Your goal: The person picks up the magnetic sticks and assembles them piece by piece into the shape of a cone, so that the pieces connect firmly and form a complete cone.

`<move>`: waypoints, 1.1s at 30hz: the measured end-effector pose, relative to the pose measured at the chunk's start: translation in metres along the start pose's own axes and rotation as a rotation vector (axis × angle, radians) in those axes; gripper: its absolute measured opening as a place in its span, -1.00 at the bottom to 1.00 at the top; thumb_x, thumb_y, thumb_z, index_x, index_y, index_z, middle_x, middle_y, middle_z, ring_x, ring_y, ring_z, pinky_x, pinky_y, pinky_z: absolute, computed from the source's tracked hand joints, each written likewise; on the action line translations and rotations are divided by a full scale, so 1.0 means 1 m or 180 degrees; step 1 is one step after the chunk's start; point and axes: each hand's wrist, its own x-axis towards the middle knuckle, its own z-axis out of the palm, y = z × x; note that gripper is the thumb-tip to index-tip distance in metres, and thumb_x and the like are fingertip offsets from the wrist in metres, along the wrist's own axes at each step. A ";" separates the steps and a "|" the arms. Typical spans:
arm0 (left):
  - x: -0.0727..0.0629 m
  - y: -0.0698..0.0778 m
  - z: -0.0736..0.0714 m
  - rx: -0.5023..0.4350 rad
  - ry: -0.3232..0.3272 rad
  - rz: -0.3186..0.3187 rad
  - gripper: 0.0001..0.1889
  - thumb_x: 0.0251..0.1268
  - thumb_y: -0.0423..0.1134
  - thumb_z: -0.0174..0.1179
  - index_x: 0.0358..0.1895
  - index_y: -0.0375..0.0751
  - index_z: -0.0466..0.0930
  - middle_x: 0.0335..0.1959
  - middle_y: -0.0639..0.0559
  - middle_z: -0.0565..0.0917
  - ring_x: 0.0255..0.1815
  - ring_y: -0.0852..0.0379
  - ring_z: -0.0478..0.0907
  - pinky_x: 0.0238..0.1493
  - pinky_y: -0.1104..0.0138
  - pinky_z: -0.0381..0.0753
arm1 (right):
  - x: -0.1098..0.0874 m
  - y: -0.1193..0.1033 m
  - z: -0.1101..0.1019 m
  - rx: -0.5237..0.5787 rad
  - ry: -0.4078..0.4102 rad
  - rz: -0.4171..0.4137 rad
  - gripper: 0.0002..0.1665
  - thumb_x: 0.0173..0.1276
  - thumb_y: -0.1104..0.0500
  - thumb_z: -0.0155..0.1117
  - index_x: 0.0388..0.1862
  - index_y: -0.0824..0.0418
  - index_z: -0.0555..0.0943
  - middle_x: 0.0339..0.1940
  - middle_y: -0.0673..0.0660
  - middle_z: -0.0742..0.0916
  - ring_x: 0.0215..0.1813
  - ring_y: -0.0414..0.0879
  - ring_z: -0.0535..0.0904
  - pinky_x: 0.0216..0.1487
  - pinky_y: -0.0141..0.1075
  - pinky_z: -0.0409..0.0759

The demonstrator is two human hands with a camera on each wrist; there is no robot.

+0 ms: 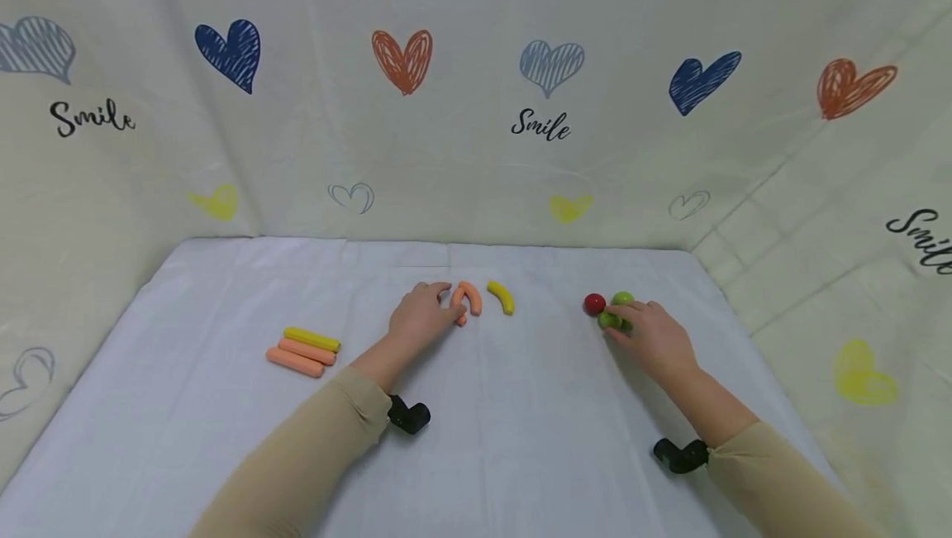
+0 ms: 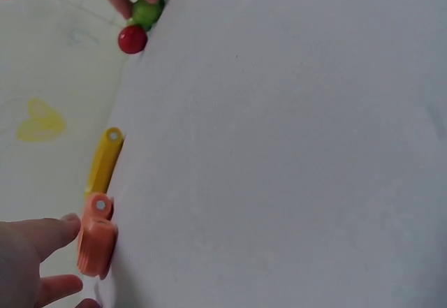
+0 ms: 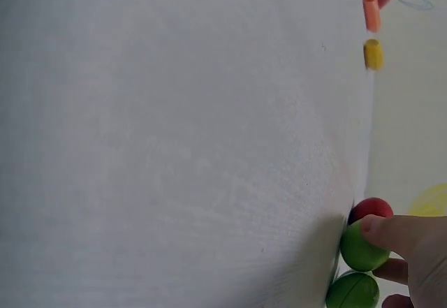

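Note:
My left hand (image 1: pixel 422 315) reaches to two curved salmon-pink toy rods (image 1: pixel 472 297), its thumb and fingers spread at the near piece. In the left wrist view a fingertip comes right up to the salmon rods (image 2: pixel 98 245), which have a pale disc on one end. A curved yellow rod (image 1: pixel 502 297) lies just to their right. My right hand (image 1: pixel 654 338) pinches a green ball (image 3: pixel 363 246) between thumb and fingers. Beside it sit a red ball (image 1: pixel 594 304) and a light green ball (image 1: pixel 623 298). A darker green ball (image 3: pixel 353 292) shows under the fingers.
On the left of the white-covered table (image 1: pixel 521 439), a straight yellow rod (image 1: pixel 312 338) lies alongside two straight salmon rods (image 1: pixel 297 361). A printed cloth backdrop (image 1: pixel 476 149) rises behind the table's far edge. Each wrist carries a black camera (image 1: pixel 409 416).

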 end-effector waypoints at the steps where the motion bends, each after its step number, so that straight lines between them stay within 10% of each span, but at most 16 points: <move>1: 0.000 0.002 0.000 0.0037 0.0008 -0.0019 -0.36 0.28 0.22 0.18 0.39 0.06 0.46 0.08 -0.04 0.54 -0.04 -0.02 0.53 -0.20 0.16 0.54 | 0.001 0.000 0.000 -0.0009 0.0012 -0.0005 -0.57 0.26 0.11 0.46 0.09 0.20 0.68 0.01 0.27 0.72 0.01 0.20 0.54 -0.14 0.03 0.60; 22: -0.001 0.016 -0.005 0.0295 0.0138 0.0059 -0.66 0.43 -0.12 0.13 0.18 -0.06 0.64 -0.01 -0.09 0.62 -0.15 0.02 0.58 -0.27 0.17 0.57 | -0.001 0.000 -0.002 -0.0018 -0.0144 0.0102 -0.54 0.27 0.05 0.45 0.13 0.15 0.70 -0.18 0.17 0.74 -0.23 0.04 0.49 -0.45 -0.23 0.43; 33: -0.011 0.003 -0.011 0.0309 0.0118 0.0180 -0.65 0.45 0.03 0.13 0.13 -0.01 0.67 -0.03 -0.07 0.62 -0.20 0.03 0.58 -0.35 0.24 0.53 | -0.003 -0.011 -0.011 0.0415 -0.0076 0.0139 -0.55 0.28 0.06 0.44 0.16 0.07 0.70 -0.27 0.12 0.69 -0.24 0.01 0.46 -0.37 -0.21 0.39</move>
